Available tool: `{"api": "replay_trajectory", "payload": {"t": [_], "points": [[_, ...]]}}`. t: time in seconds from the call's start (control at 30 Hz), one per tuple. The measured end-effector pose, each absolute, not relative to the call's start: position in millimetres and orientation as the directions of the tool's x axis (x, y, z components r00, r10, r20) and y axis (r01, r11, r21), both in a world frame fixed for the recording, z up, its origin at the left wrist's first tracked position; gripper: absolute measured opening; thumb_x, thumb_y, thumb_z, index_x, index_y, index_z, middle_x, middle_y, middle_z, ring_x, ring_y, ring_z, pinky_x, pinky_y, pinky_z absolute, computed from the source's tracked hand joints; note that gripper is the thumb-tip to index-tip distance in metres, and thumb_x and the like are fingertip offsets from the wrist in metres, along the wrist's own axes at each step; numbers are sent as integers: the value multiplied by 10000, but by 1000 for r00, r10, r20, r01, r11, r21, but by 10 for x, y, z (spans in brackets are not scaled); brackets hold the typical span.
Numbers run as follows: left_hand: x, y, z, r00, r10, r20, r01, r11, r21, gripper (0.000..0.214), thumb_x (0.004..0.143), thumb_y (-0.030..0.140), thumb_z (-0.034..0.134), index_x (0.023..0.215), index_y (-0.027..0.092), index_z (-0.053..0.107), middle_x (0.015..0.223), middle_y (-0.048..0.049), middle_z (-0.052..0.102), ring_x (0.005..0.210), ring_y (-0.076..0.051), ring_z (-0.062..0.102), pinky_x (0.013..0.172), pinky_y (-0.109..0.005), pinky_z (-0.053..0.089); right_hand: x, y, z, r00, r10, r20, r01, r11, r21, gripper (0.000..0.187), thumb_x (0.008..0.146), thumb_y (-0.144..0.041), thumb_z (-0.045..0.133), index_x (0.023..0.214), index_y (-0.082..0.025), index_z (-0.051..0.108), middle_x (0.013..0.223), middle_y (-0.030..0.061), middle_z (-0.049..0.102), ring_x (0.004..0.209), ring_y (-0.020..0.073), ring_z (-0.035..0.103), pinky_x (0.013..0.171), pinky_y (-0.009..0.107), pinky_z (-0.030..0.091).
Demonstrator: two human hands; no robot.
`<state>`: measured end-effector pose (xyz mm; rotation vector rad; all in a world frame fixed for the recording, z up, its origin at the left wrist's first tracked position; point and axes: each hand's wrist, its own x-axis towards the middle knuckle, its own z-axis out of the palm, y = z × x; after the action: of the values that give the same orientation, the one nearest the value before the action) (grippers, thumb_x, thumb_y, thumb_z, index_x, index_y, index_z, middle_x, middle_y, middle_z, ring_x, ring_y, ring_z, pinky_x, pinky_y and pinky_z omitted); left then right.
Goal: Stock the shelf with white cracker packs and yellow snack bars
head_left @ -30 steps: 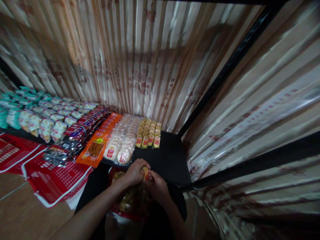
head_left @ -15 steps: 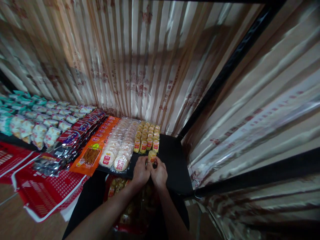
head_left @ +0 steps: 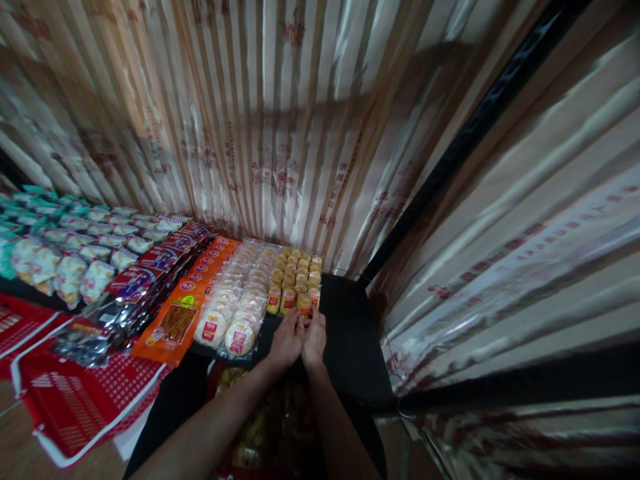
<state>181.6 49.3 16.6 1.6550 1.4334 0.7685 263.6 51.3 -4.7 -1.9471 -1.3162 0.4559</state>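
Note:
Both my hands reach forward side by side over the black shelf. My left hand and my right hand pinch a small yellow snack pack with a red label, pressed against the front of the rows of like yellow packs. Their fingers are closed round it. Below my forearms lies a red bag with more of the yellow packs inside, partly hidden by my arms.
Left of the yellow packs lie rows of round white cakes, orange packets, dark foil packets and white-green packets. A red printed cloth hangs at the left. Striped shiny curtains and black frame bars close off the back and right.
My hands have risen from the red bag with a yellow pack and carried it forward to the front of the yellow rows.

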Motion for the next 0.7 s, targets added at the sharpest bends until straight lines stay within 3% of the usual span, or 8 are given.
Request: {"api": "replay_trajectory", "payload": {"t": [0.2,0.33,0.5,0.7], "points": [[1797,493,209,161,986,-32,502,-54,863,397,868,235,361,1213,129,526,1358,-92,474,1285,-164,386,1109,-317,261,2635,533,-174,391,913,115,457,-84,-886,503,821,-273,383,1311,-163,380,1142,133,483,815,175,605,704,292,514],[1799,485,195,162,987,-12,508,-73,859,408,863,232,361,1208,100,534,1350,-113,479,1275,-173,400,1102,-311,275,2630,527,-239,397,908,136,384,-29,-923,437,814,-274,376,1222,-133,441,1160,146,476,869,175,594,747,289,519],[1787,481,151,194,981,-3,523,-101,846,407,860,222,352,1205,122,542,1326,-96,509,1272,-163,405,1098,-316,285,2615,497,-330,404,895,189,461,-20,-887,344,805,-261,372,1067,-174,578,1117,118,483,923,190,570,823,317,488],[1776,511,98,185,983,10,525,-107,844,419,853,228,348,1201,108,548,1341,-101,494,1267,-177,414,1099,-320,282,2602,480,-403,434,871,231,549,-53,-834,388,797,-299,382,1090,-203,618,1055,82,494,829,175,578,773,311,480]]}}
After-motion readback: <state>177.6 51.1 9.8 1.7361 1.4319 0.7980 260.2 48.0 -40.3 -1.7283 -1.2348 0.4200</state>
